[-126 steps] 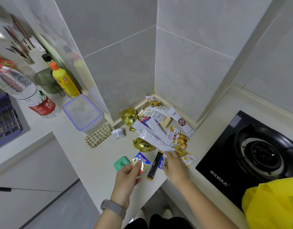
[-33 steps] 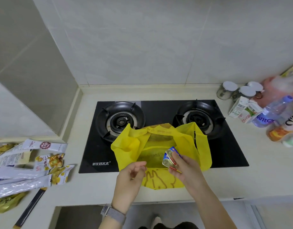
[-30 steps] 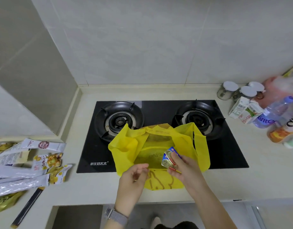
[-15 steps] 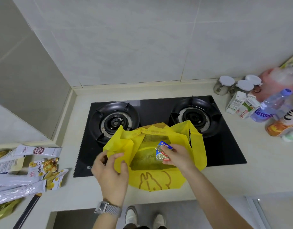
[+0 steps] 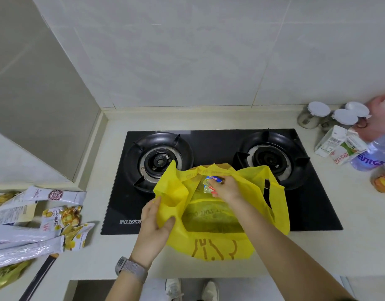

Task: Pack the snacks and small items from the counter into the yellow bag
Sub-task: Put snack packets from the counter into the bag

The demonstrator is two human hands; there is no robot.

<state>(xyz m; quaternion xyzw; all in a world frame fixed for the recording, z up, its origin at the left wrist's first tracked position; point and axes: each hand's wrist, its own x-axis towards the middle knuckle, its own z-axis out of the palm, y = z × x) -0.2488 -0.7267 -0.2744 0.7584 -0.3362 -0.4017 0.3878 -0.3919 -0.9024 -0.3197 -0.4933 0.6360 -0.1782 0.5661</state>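
- Two hands work the yellow bag (image 5: 217, 237), which lies on the counter edge and over the black stove (image 5: 211, 144).
- Nearest, the left hand (image 5: 155, 224) grips the bag's left rim, holding the mouth open.
- Farther in, the right hand (image 5: 227, 189) pinches small snack packets (image 5: 210, 184) just inside the mouth, seemingly two or three.
- The bag's floor lies below and toward the person, so release looks close.
- More snack packs (image 5: 41, 222) wait well apart at left.
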